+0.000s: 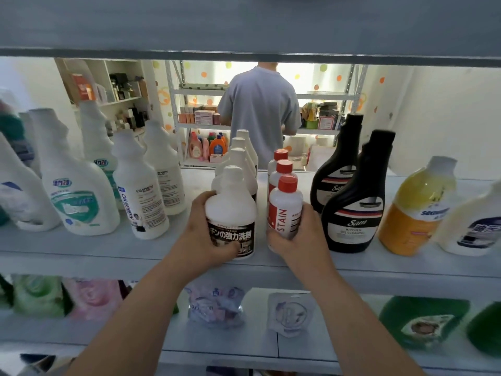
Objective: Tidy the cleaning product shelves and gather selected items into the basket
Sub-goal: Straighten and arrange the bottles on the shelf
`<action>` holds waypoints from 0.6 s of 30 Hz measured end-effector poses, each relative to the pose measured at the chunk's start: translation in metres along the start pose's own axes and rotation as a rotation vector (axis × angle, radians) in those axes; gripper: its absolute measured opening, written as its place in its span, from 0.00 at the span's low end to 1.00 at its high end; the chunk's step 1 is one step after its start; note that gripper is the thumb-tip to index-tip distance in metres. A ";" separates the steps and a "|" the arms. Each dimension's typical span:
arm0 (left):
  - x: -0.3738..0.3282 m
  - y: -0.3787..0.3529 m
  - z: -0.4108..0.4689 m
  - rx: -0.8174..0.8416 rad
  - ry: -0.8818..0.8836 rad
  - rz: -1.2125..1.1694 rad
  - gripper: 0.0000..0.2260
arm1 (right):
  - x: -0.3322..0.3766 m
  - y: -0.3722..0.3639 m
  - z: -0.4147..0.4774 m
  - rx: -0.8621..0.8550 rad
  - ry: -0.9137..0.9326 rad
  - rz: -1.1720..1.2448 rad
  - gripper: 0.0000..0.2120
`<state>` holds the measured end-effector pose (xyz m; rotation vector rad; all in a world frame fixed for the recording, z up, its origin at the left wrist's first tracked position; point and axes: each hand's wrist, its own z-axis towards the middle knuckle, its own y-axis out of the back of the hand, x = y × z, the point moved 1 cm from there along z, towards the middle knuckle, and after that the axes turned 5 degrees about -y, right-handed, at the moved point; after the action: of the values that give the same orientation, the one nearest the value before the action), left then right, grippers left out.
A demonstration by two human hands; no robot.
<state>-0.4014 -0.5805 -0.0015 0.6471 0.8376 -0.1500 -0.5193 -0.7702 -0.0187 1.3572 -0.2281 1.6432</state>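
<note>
While both bottles are standing near the shelf (108, 256) front edge, the left hand (202, 232) is gripping the white bottle (230, 210) — the right hand (295, 234) is gripping the red-capped bottle (284, 204), a narrow gap between.

A white bottle with a black Japanese-lettered label (231, 213) is gripped by the left hand (207, 234) at the front of the pale shelf (108, 256), while a red-capped bottle marked STAIN (284, 210) is held by the right hand (295, 234) just beside it. Behind each, matching bottles are lined up in a row. Two black Sam bottles (355, 202) are seen to the right — then a yellow bottle (417, 207). White spray-type bottles (78, 185) are ranged to the left. Pouches (214, 308) are laid on the shelf below. Beyond — a person in a grey shirt (260, 104) is seen from behind.
</note>
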 end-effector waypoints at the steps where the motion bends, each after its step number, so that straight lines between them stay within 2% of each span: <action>1: 0.001 -0.001 0.001 0.004 0.009 0.006 0.44 | 0.000 0.000 0.001 0.003 0.002 0.011 0.28; 10: 0.014 -0.009 0.005 -0.113 0.106 0.124 0.41 | -0.004 0.002 -0.003 0.002 -0.051 0.134 0.28; 18: 0.010 -0.011 0.004 -0.167 0.105 0.131 0.39 | 0.001 0.003 -0.006 0.017 -0.063 0.140 0.29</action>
<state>-0.3962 -0.5907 -0.0123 0.5535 0.8954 0.0724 -0.5257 -0.7672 -0.0189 1.4346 -0.3536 1.7221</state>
